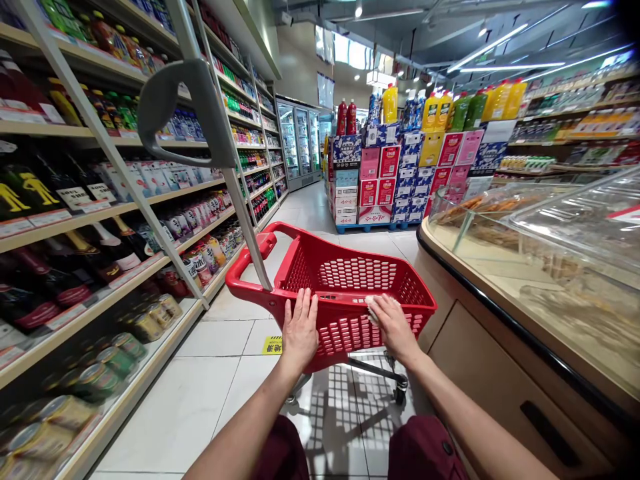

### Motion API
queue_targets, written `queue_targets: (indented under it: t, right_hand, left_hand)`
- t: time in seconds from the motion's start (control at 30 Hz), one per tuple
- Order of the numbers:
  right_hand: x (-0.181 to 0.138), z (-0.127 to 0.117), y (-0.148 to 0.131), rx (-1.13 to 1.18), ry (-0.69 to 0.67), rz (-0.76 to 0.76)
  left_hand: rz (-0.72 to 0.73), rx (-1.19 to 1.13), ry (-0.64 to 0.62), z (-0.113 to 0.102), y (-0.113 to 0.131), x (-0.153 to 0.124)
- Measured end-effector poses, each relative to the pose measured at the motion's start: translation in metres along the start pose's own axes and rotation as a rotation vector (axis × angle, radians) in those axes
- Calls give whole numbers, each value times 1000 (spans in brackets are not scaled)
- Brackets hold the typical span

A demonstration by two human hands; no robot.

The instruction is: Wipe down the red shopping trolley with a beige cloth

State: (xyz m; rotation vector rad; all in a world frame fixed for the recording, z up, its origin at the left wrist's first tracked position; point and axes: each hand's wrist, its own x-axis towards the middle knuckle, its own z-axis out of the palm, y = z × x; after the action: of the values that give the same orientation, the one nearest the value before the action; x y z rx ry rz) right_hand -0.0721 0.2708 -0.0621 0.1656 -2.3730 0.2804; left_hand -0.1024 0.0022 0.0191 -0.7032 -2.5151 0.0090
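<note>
The cart (345, 310) stands on the floor (210, 373) before me, long axis left to right. My right hand (393, 325), fingers together over a cloth (371, 309), is at its near side; my left hand (301, 330) lies flat there, nearer the handle (261, 252).

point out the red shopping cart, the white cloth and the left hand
Red shopping cart (345, 309): head view, on its near rim
White cloth (371, 309): head view, on its exposed edge
Left hand (301, 328): head view, on the back of the hand
</note>
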Motion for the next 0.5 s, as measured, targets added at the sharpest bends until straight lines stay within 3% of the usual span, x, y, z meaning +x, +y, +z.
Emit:
queue_targets:
  t: [0.17, 0.37, 0.43, 0.5]
  right_hand:
    - [3, -4, 13, -108, 62, 389]
    - [16, 7, -30, 62, -12, -3]
    - [15, 2, -21, 5, -7, 81]
    - [15, -2, -12, -71, 50, 260]
  left_hand:
    - [9, -2, -3, 0, 2, 1]
    - [8, -3, -10, 0, 2, 1]
    - [23, 0, -21, 0, 2, 0]
    - [21, -1, -31, 0, 3, 0]
